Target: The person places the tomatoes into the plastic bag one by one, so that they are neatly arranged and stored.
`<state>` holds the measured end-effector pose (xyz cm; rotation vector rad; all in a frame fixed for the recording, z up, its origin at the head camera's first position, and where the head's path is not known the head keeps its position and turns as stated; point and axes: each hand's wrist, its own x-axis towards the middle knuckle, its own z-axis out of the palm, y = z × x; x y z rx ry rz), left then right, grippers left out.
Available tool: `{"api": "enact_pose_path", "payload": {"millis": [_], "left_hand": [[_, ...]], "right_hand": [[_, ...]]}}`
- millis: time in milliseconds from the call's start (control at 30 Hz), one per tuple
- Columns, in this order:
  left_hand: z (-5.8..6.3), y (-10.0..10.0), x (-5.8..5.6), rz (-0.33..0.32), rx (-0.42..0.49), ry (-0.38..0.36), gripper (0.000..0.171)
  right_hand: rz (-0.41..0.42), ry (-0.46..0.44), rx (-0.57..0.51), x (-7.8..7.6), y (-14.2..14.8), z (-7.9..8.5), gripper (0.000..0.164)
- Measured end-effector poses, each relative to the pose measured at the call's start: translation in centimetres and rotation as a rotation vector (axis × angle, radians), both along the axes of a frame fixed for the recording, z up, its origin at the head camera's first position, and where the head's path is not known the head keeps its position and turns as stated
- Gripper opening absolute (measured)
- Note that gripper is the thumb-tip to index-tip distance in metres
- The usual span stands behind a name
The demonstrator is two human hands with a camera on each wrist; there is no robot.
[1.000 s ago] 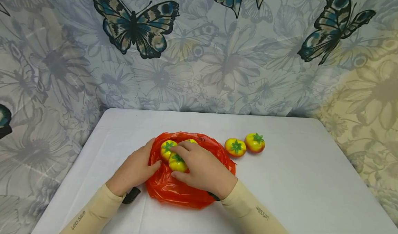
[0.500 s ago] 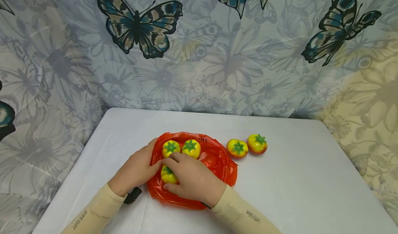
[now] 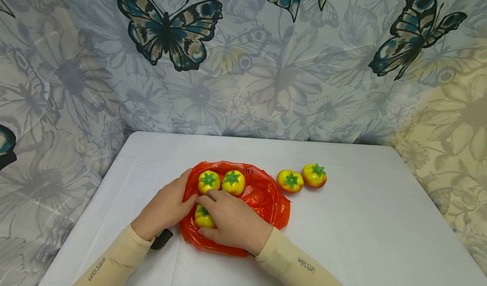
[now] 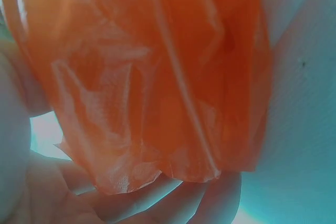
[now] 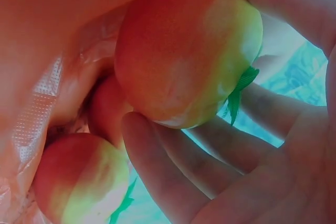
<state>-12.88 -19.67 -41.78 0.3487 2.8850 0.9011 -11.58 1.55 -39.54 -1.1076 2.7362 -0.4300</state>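
A red plastic bag (image 3: pixel 270 201) lies spread open on the table with its rim turned outward. My left hand (image 3: pixel 167 205) holds the left side of the rim, thumb over the inner side; in the left wrist view its fingers lie behind the thin orange-looking plastic (image 4: pixel 142 93). Inside the bag my right hand (image 3: pixel 233 218) grips a yellow-red tomato (image 3: pixel 204 219) with a green star-shaped top, thumb on one side and fingers on the other. Two more tomatoes, one at left (image 3: pixel 209 180) and one at right (image 3: pixel 233 182), sit behind it in the bag.
Right of the bag, two tomatoes, a nearer one (image 3: pixel 290 181) and a farther one (image 3: pixel 314 176), stand side by side on the white table (image 3: pixel 361 218). A black device (image 3: pixel 162 239) sits under the left wrist. Butterfly-patterned wall covering (image 3: pixel 281 79) rises behind the table edge.
My right hand has carried its tomato from the bag's middle toward the front left, uncovering the back right tomato. The left hand stays at the rim.
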Motion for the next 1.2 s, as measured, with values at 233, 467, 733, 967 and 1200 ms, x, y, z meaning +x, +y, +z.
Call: {"api": "enact_pose_path", "payload": {"millis": [233,467,733,967,1200], "left_hand": [[0.1,0.0,0.0,0.005,0.002,-0.007,0.078],[0.1,0.0,-0.1,0.014,-0.009,-0.023,0.079],[0.0,0.0,-0.1,0.008,-0.020,-0.004,0.077],[0.0,0.0,-0.1,0.008,-0.016,-0.004,0.077],[0.0,0.1,-0.2,0.006,-0.019,-0.012,0.078]], "right_hand": [[-0.021,-0.026,0.011,-0.2,-0.1,-0.3,0.061],[-0.037,-0.040,0.017,-0.2,-0.3,-0.5,0.063],[-0.043,-0.030,0.017,-0.2,-0.4,-1.0,0.063],[-0.043,-0.024,0.023,-0.2,-0.4,-1.2,0.063],[-0.046,-0.018,0.020,-0.3,-0.4,-1.1,0.064]]}}
